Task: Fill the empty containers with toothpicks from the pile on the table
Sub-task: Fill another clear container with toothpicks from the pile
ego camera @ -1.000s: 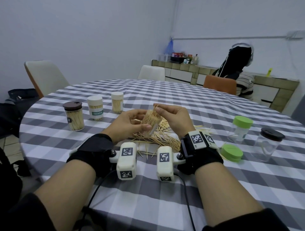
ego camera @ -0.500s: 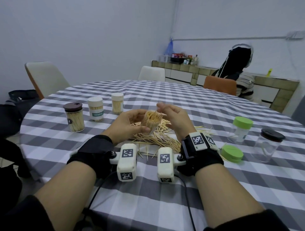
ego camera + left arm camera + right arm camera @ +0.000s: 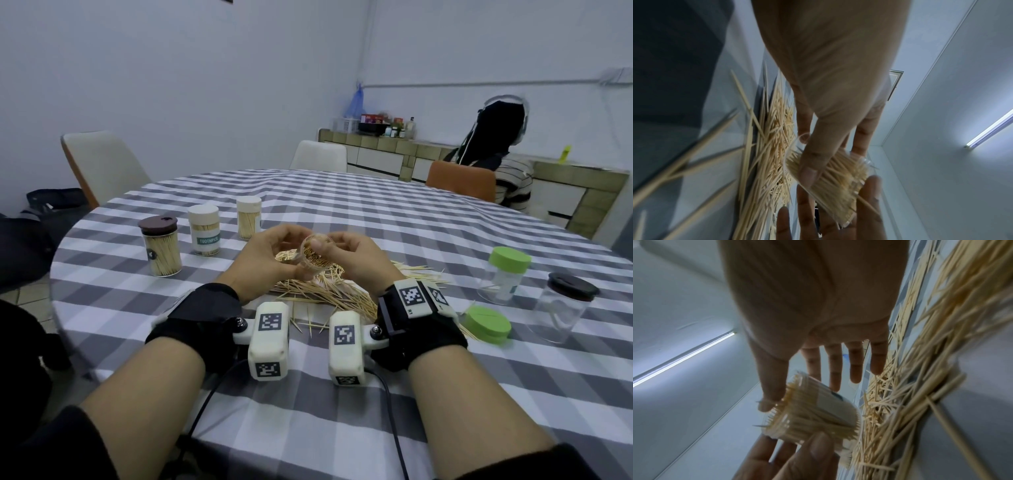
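Left hand grips the clear toothpick container by its wall, tilted; right hand's thumb tamps the tips, fingers loose. Light, slick plastic, packed full: grip mid-wall, keep mouth up.

"TOOTHPICK", seemingly, on white-lidded container
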